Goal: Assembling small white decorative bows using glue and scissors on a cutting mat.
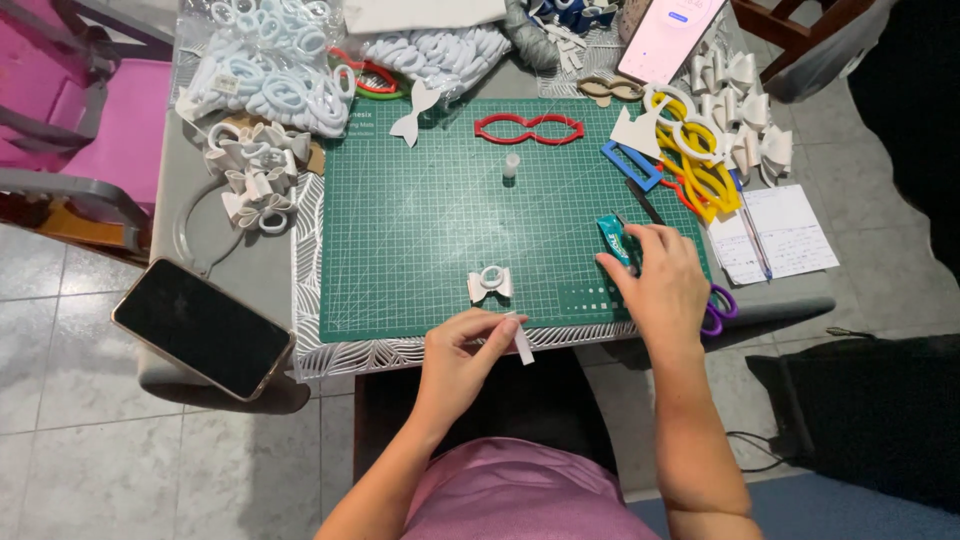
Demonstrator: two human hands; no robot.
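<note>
1 white bow [490, 284] lies finished near the worktop's front edge; left hand [462, 352] pinches a white strip [522, 343], right hand [660, 283] grips the glue tube [614, 240].

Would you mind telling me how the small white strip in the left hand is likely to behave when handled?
The white strip looks thin and narrow, so it is probably very light and floppy. It droops past the left hand fingertips, which suggests it bends easily. Being flat, it seems unlikely to roll on the green cutting mat.

The middle of the green cutting mat [420, 230] lies open; only a small white bow [490, 284], a glue cap [511, 165] and a red template [529, 128] interrupt it.
</note>
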